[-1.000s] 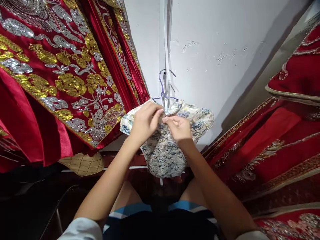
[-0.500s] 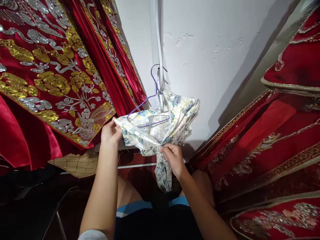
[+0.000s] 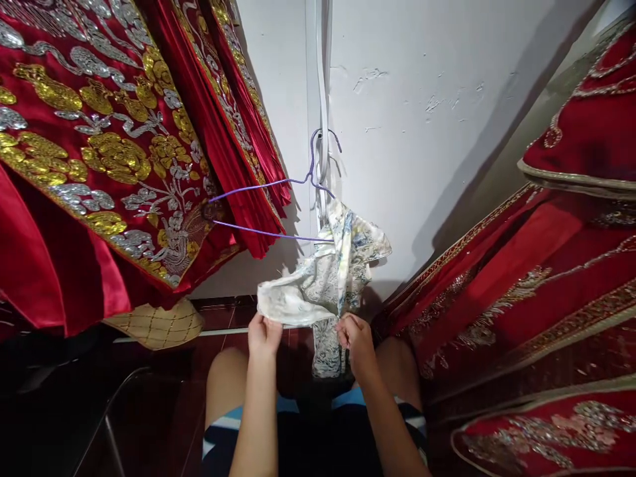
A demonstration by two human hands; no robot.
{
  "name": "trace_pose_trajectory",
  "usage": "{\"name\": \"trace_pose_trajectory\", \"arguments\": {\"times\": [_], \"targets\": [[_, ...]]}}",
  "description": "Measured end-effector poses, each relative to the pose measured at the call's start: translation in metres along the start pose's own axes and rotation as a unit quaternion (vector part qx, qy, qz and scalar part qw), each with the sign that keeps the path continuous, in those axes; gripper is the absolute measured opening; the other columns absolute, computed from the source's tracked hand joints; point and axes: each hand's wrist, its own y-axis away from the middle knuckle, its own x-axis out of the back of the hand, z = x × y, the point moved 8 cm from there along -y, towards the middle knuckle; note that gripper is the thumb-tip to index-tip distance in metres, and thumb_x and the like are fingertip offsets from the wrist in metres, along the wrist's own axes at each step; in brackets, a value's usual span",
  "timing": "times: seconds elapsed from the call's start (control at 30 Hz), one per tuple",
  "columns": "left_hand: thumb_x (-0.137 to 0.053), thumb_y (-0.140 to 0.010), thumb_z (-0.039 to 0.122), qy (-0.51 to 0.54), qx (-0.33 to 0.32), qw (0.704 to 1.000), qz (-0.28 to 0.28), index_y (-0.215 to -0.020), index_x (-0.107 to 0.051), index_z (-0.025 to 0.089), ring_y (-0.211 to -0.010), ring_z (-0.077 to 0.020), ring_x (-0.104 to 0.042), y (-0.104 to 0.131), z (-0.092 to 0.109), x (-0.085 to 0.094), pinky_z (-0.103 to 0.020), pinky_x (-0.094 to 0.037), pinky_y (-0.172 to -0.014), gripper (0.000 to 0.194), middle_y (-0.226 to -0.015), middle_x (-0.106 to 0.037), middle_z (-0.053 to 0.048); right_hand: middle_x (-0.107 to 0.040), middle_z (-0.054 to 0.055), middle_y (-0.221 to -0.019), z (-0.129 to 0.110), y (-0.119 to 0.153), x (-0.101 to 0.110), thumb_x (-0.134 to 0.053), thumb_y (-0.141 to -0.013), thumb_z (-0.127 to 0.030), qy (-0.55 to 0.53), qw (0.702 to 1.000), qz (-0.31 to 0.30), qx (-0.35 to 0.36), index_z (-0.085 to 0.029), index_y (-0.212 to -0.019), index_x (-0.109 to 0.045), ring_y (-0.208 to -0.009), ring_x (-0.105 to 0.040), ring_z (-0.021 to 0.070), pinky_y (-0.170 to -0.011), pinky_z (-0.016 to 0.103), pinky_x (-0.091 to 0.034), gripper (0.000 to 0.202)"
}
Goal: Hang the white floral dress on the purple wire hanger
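**Floral garment (image 3: 318, 285) half off its hanger (image 3: 310, 176)**

Wall (image 3: 407, 99) fills 12 to 2 o'clock; red embroidered costume (image 3: 119, 159) at 10, more red garments (image 3: 521, 278) at 3 to 4. Floral garment sits from centre to 6 o'clock, one shoulder on the hanger at about 1. Hanger's 10 o'clock arm is bare, its tip overlapping the red costume in view; can't tell if touching. Hands are apart, both clamped on cloth: left hand (image 3: 265, 336) at 7 o'clock pinches the loose side's lower edge, right hand (image 3: 355, 334) at 5 to 6 grips the front opening.

Step in hand, as judged: working the garment's loose side clear of the hanger. Next move probably calls for care at the 1 o'clock shoulder, without yanking the hook.

Versus half a second ago: loose side is lower and off the hanger arm it covered; left hand has come down and inward, nearer the right hand.
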Motion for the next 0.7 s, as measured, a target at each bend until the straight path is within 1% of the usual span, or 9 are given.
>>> {"name": "trace_pose_trajectory", "arguments": {"times": [0.07, 0.13, 0.2, 0.27, 0.37, 0.43, 0.53, 0.63, 0.7], "targets": [[-0.041, -0.093, 0.011, -0.008, -0.004, 1.0, 0.026, -0.122, -0.066, 0.016, -0.101, -0.0217, -0.072, 0.012, -0.001, 0.005, -0.038, -0.049, -0.105, 0.039, -0.104, -0.076, -0.011, -0.034, -0.007, -0.039, 0.006, 0.002, 0.014, -0.055, -0.067, -0.036, 0.009, 1.0, -0.001, -0.011, -0.021, -0.05, -0.049, -0.04, -0.024, 0.0071, -0.044, 0.024, -0.016, 0.024], [-0.043, -0.094, 0.014, -0.019, -0.028, 0.999, 0.027, -0.11, -0.069, 0.017, -0.094, -0.0213, -0.072, 0.025, 0.006, -0.003, -0.041, -0.048, -0.104, 0.031, -0.098, -0.076, -0.009, -0.031, -0.008, -0.039, 0.01, 0.005, 0.024, -0.059, -0.064, -0.038, 0.018, 1.0, -0.011, -0.022, -0.022, -0.046, -0.043, -0.038, -0.021, 0.0063, -0.042, 0.024, -0.015, 0.029], [-0.049, -0.093, 0.016, -0.031, -0.057, 0.998, -0.007, -0.091, -0.068, 0.018, -0.086, -0.0189, -0.071, 0.038, 0.015, -0.022, -0.039, -0.05, -0.099, 0.019, -0.088, -0.074, -0.005, -0.028, -0.009, -0.04, 0.012, 0.009, 0.031, -0.064, -0.062, -0.039, 0.027, 0.999, -0.015, -0.032, -0.023, -0.044, -0.038, -0.038, -0.02, 0.0059, -0.041, 0.024, -0.014, 0.035], [-0.06, -0.087, 0.019, -0.055, -0.059, 0.995, -0.063, -0.077, -0.062, 0.018, -0.081, -0.0173, -0.068, 0.053, 0.013, -0.044, -0.033, -0.053, -0.09, 0.01, -0.082, -0.069, -0.003, -0.031, -0.008, -0.043, 0.009, 0.013, 0.033, -0.069, -0.065, -0.04, 0.039, 0.999, -0.013, -0.021, -0.023, -0.046, -0.04, -0.041, -0.024, 0.0073, -0.042, 0.025, -0.02, 0.039], [-0.078, -0.074, 0.028, -0.112, -0.013, 0.984, -0.14, -0.069, -0.055, 0.017, -0.076, -0.0168, -0.062, 0.074, -0.013, -0.071, -0.027, -0.051, -0.074, 0.026, -0.075, -0.06, -0.001, -0.049, -0.001, -0.054, 0.001, 0.019, 0.021, -0.069, -0.075, -0.053, 0.086, 0.996, -0.033, 0.017, -0.022, -0.058, -0.057, -0.053, -0.041, 0.0137, -0.053, 0.029, -0.038, 0.038], [-0.08, -0.072, 0.035, -0.163, 0.019, 0.967, -0.195, -0.068, -0.053, 0.017, -0.07, -0.0149, -0.055, 0.089, -0.036, -0.083, -0.025, -0.046, -0.067, 0.033, -0.072, -0.053, -0.001, -0.065, 0.005, -0.075, 0.001, 0.024, 0.011, -0.066, -0.076, -0.065, 0.096, 0.995, -0.019, 0.025, -0.023, -0.076, -0.068, -0.074, -0.057, 0.0216, -0.07, 0.034, -0.048, 0.042], [-0.071, -0.083, 0.046, -0.291, 0.03, 0.91, -0.295, -0.07, -0.057, 0.017, -0.069, -0.0147, -0.05, 0.112, -0.061, -0.101, -0.027, -0.043, -0.069, 0.035, -0.074, -0.051, -0.002, -0.071, 0.008, -0.097, 0.004, 0.029, -0.002, -0.062, -0.066, -0.083, 0.019, 1.0, -0.003, -0.01, -0.028, -0.088, -0.071, -0.104, -0.06, 0.0303, -0.088, 0.04, -0.05, 0.06], [-0.062, -0.092, 0.042, -0.45, 0.018, 0.811, -0.373, -0.079, -0.067, 0.017, -0.082, -0.0195, -0.056, 0.133, -0.067, -0.113, -0.032, -0.045, -0.081, 0.028, -0.081, -0.059, -0.006, -0.071, 0.011, -0.086, -0.002, 0.037, -0.025, -0.048, -0.065, -0.093, -0.067, 0.99, -0.098, -0.074, -0.026, -0.083, -0.071, -0.104, -0.063, 0.034, -0.085, 0.044, -0.052, 0.073], [-0.062, -0.093, 0.036, -0.515, 0.01, 0.769, -0.379, -0.094, -0.07, 0.019, -0.094, -0.0233, -0.061, 0.136, -0.059, -0.116, -0.034, -0.046, -0.087, 0.019, -0.094, -0.066, -0.009, -0.07, 0.012, -0.081, -0.01, 0.046, -0.038, -0.043, -0.069, -0.093, -0.091, 0.974, -0.172, -0.114, -0.023, -0.084, -0.072, -0.099, -0.065, 0.0346, -0.082, 0.044, -0.053, 0.077]]}}
